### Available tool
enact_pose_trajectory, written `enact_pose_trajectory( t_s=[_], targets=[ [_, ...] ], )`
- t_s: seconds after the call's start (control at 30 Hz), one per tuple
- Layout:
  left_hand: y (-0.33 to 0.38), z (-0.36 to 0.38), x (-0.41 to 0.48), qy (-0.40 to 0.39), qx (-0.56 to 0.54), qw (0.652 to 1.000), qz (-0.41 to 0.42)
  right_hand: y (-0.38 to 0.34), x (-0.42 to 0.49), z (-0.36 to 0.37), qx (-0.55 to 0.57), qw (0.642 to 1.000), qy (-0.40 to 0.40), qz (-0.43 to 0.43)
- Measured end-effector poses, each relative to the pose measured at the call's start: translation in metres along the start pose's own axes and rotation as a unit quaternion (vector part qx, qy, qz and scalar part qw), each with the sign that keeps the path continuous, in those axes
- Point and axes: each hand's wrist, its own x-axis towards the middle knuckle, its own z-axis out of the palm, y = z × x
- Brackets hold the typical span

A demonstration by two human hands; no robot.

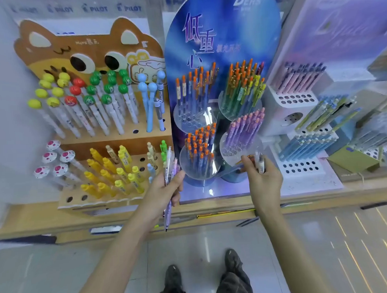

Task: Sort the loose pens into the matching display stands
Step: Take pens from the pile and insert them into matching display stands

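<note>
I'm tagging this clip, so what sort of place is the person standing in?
Probably a stationery shop: a cat-shaped pen stand and a blue branded pen stand, both packed with pens, sit on a shelf beneath Pilot signs.

Stationery shop, branded pen display stands (221,84)

1. The cat-shaped stand (90,43) was brown and tan with white ears.
2. The oval backboard (223,35) was blue, its characters purple.
3. The cup pens (199,155) were blue with orange caps.
4. The loose pens (168,162) were lilac and pink.
</note>
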Motion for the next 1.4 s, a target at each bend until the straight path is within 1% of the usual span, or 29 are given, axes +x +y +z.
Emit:
enact_pose_trajectory(
  t_s=[0.17,0.27,0.43,0.53,0.63,0.73,0.83,0.93,1.07,1.27,1.4],
  targets=[
    [-0.008,-0.002,0.001,0.008,0.006,1.0,0.026,0.014,-0.021,0.016,-0.016,0.999,0.025,0.022],
    [-0.009,-0.003,0.001,0.0,0.004,0.999,0.041,0.014,-0.028,0.026,-0.017,0.999,0.04,0.026],
    [-0.01,-0.008,0.001,-0.006,0.0,0.999,0.04,0.019,-0.032,0.035,-0.082,0.996,0.043,-0.002],
    [-0.01,-0.011,0.0,-0.01,-0.001,0.999,0.039,0.021,-0.033,0.041,-0.144,0.988,0.027,-0.051],
    [-0.01,-0.013,-0.003,-0.016,-0.001,0.999,0.044,0.017,-0.03,0.056,-0.213,0.972,0.001,-0.099],
    [-0.008,-0.014,-0.004,-0.019,-0.004,0.999,0.045,0.014,-0.021,0.069,-0.242,0.967,-0.033,-0.073],
    [-0.006,-0.016,-0.005,-0.024,-0.012,0.999,0.048,0.012,-0.021,0.071,-0.189,0.981,-0.044,-0.015],
    [-0.003,-0.018,-0.006,-0.035,-0.022,0.998,0.049,0.011,-0.027,0.071,-0.158,0.986,-0.052,0.004],
    [0.0,-0.019,-0.006,-0.039,-0.029,0.998,0.046,0.008,-0.023,0.076,-0.125,0.991,-0.032,0.037],
    [0.0,-0.02,-0.007,-0.043,-0.034,0.998,0.039,0.012,-0.018,0.079,-0.111,0.992,-0.038,0.045],
    [0.0,-0.018,-0.006,-0.047,-0.02,0.998,0.049,0.009,-0.025,0.072,-0.11,0.991,-0.059,0.044]
  ],
)
